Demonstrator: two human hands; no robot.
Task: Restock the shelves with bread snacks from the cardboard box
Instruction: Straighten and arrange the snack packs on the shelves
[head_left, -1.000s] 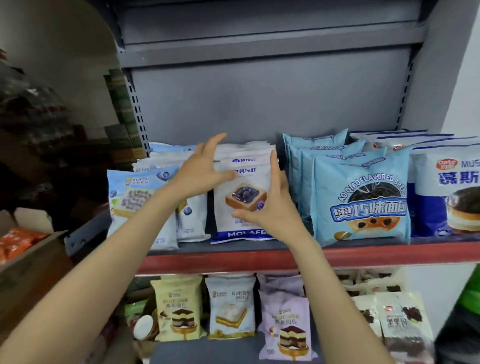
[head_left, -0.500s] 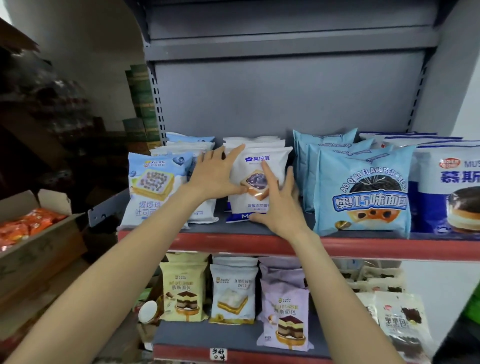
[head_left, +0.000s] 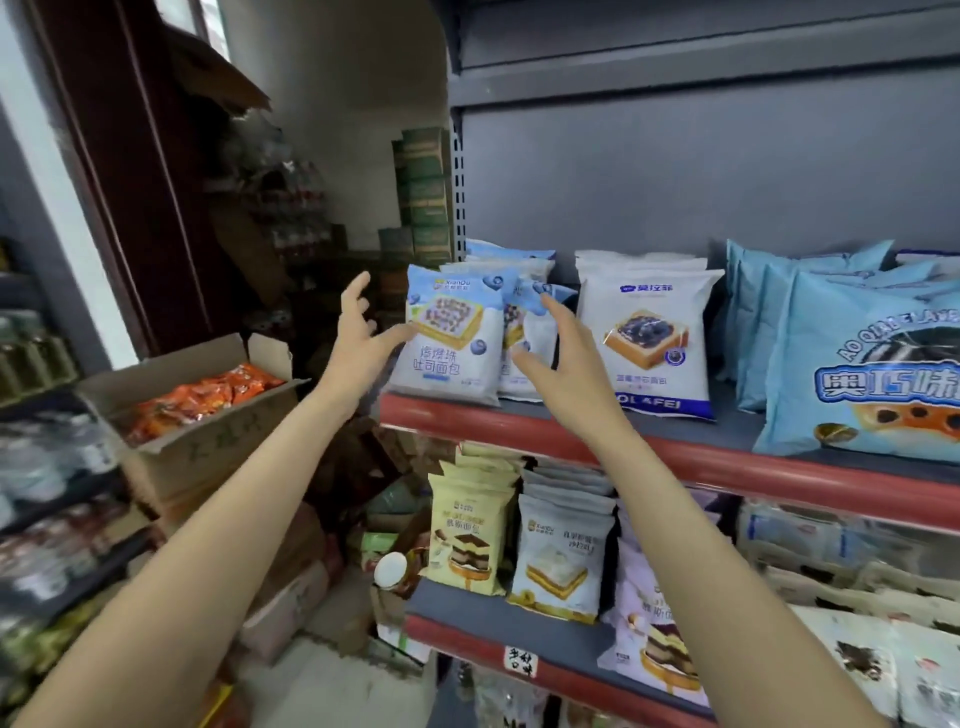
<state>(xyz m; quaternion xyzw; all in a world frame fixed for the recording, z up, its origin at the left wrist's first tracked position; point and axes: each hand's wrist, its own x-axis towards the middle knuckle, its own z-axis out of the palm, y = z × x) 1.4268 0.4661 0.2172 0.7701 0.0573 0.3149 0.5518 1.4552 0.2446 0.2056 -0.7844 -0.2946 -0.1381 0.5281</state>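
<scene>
Head view: left hand (head_left: 358, 343) and right hand (head_left: 563, 353) spread, apart, empty, flanking blueberry toast pack (head_left: 451, 340) on upper shelf (head_left: 675, 457); cardboard box (head_left: 208, 441) left.

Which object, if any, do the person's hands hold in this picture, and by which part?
Nothing is held. The left hand and right hand are both open, fingers spread, on either side of the blueberry bread packets standing at the shelf's left end.
</scene>
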